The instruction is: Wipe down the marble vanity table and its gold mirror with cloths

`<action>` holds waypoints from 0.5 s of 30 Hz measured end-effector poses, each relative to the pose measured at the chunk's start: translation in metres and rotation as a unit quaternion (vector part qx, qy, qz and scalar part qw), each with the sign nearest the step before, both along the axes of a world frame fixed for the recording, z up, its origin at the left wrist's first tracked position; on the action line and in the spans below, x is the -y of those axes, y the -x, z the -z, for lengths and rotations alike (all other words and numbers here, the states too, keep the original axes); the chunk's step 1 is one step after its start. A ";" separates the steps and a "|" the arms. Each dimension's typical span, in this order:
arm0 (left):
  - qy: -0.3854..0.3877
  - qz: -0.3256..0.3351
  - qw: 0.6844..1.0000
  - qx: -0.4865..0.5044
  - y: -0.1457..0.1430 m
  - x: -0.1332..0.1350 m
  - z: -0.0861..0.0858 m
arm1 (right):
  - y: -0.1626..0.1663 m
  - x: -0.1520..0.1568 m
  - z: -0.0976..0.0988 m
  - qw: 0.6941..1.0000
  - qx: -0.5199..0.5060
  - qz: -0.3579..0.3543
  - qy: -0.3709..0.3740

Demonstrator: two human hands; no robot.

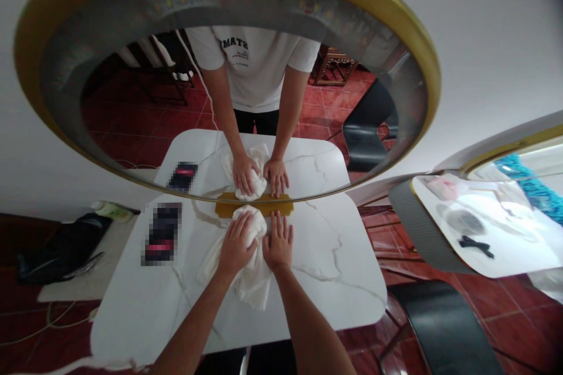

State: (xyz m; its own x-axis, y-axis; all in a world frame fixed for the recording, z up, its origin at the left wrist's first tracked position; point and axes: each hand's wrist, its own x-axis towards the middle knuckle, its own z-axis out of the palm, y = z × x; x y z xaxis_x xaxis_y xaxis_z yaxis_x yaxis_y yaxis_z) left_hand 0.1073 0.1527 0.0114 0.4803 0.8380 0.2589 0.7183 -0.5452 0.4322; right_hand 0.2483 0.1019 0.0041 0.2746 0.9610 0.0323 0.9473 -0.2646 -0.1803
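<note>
A bunched white cloth (pixel 254 286) lies on the white marble-patterned table (pixel 329 281), its loose end trailing back toward me. My left hand (pixel 240 243) presses down on the balled front of the cloth, its fingers curved over it. Beside it, my right hand (pixel 278 241) rests palm down near the mirror's gold base (pixel 285 209), fingers stretched out and slightly apart. The right hand's inner edge is close to the cloth; whether they touch I cannot tell. Both hands and the cloth appear again in the large gold-framed oval mirror (pixel 246 111).
A blurred-out dark item (pixel 162 234) lies on the table's left side. To the right are a black chair (pixel 448 322) and a second white table (pixel 505 258) holding a black item (pixel 476 246). A black bag (pixel 61 249) and a bottle (pixel 111 211) are at the left.
</note>
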 end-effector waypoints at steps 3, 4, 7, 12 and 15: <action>-0.008 -0.043 0.999 0.008 0.019 -0.002 0.000 | 0.000 0.000 0.000 1.000 0.002 0.005 -0.001; -0.012 -0.056 0.998 0.013 0.027 -0.003 -0.001 | 0.001 0.000 0.000 1.000 0.003 0.006 -0.001; -0.021 -0.095 0.995 0.026 0.048 -0.007 -0.002 | 0.001 0.000 0.001 1.000 0.002 0.007 -0.002; -0.025 -0.118 0.992 0.026 0.064 -0.010 -0.002 | 0.001 -0.001 0.002 1.000 -0.001 0.004 -0.002; -0.025 -0.107 0.994 0.008 0.055 -0.008 0.000 | 0.001 0.000 0.001 1.000 0.001 0.005 -0.002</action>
